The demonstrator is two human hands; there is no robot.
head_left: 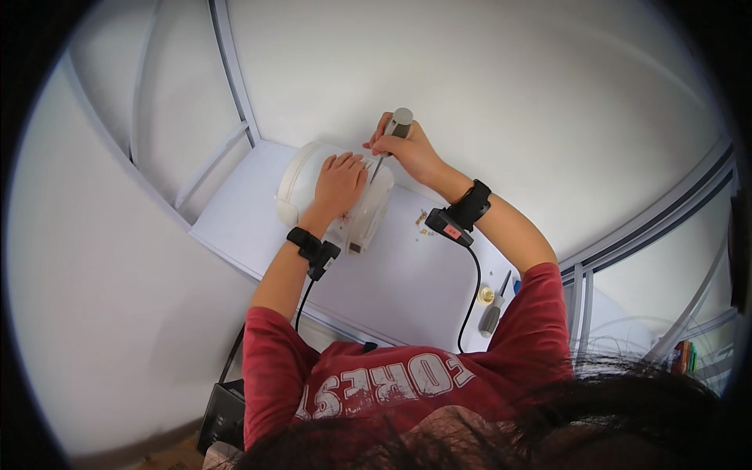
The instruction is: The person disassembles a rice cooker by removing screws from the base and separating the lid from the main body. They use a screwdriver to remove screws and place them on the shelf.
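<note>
A white rounded appliance housing (294, 180) lies on the table; what kind of appliance it is I cannot tell. My left hand (340, 185) rests on top of it, fingers stretched out and lying flat. In my right hand (409, 149), the fingers are wrapped round a screwdriver (401, 119) with a grey and black handle. Its shaft slants down to the narrower white section (368, 211) of the housing, beside my left fingers. Whether the tip sits in a screw is too small to make out.
Several small brass-coloured parts (424, 223) lie on the white table (392, 286) right of the housing. A second grey-handled screwdriver (491, 317) and a small round yellowish container (486, 295) are near the right edge. Black cables (477, 286) run from both wristbands. A wall stands behind the table.
</note>
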